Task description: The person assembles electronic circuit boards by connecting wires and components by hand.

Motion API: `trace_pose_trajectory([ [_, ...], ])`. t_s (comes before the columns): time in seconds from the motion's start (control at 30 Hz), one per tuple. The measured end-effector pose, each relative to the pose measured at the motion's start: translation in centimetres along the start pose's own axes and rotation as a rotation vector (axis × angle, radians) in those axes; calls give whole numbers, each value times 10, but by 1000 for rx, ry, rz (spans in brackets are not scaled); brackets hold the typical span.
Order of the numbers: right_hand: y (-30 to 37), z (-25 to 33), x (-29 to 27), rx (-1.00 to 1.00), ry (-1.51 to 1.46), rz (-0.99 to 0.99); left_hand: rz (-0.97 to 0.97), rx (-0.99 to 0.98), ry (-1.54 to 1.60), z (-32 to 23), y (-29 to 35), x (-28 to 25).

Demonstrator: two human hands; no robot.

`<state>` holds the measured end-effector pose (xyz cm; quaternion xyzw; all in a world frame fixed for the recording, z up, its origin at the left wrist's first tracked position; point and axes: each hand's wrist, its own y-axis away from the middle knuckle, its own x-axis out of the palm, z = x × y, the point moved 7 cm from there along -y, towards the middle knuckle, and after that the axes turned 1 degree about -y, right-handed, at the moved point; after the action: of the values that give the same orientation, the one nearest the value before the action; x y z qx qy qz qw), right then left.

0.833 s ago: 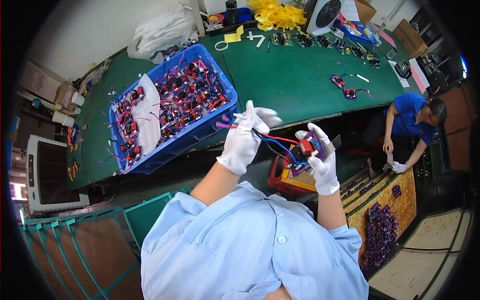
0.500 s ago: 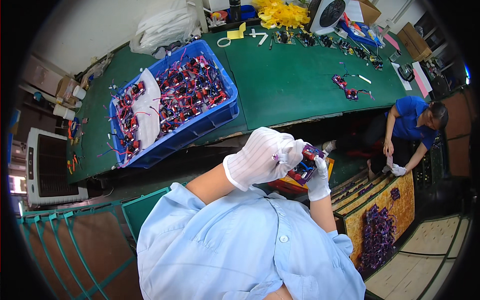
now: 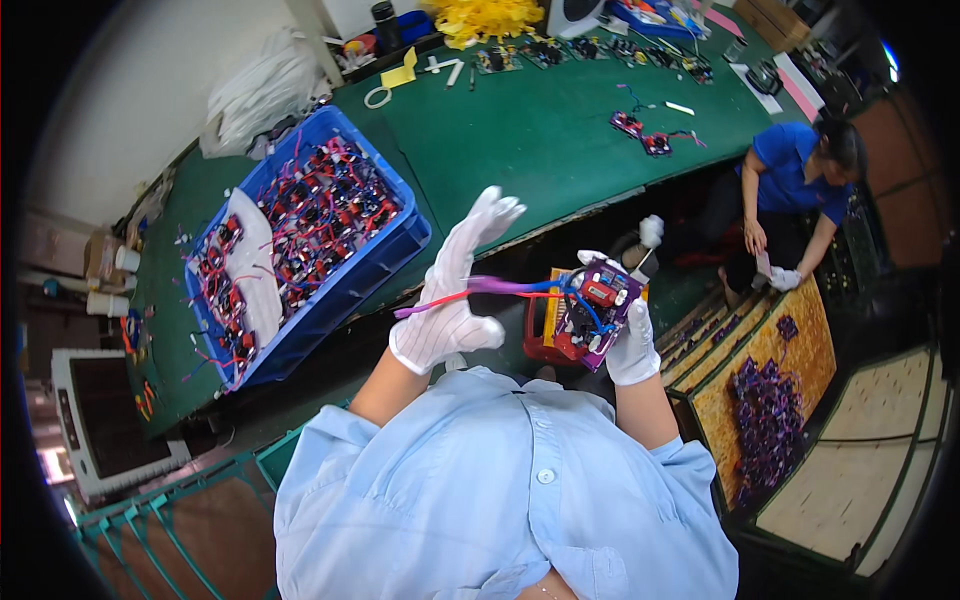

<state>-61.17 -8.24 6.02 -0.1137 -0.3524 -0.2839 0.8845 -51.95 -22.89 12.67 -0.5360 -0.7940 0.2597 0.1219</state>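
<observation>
A purple circuit board [image 3: 603, 293] with red and black parts is gripped at its right edge by my gloved right hand [image 3: 632, 345]. Red, blue and purple wires [image 3: 500, 288] run from the board toward the left. My gloved left hand [image 3: 452, 290] is open, thumb and fingers spread, with the wires crossing in front of its palm. A blue crate [image 3: 395, 245] on the green table holds many similar boards and a white foam sheet [image 3: 252, 255].
Two loose boards [image 3: 640, 135] lie on the green table [image 3: 500, 150], and a row of boards [image 3: 560, 50] runs along its back. Lower right stands a tan panel [image 3: 800, 370] bearing a heap of purple boards [image 3: 765, 420]. A seated co-worker [image 3: 795, 190] in blue is beyond it.
My left hand has opened and drawn left off the board, and its wires now stretch out. My right hand still holds the board, now turned face up. The view has shifted right.
</observation>
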Motion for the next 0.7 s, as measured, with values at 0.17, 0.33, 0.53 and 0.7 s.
trace_pose_trajectory([
  [0.17,-4,11,21,-59,-11,8,202,-173,98,20,26,39],
  [0.33,-3,24,39,-279,289,19,203,-127,-139,6,22,52],
  [0.53,0,15,61,-289,280,224,41,-133,70,-1,23,35],
  [0.7,-5,23,56,-212,461,189,83,-683,435,29,36,33],
])
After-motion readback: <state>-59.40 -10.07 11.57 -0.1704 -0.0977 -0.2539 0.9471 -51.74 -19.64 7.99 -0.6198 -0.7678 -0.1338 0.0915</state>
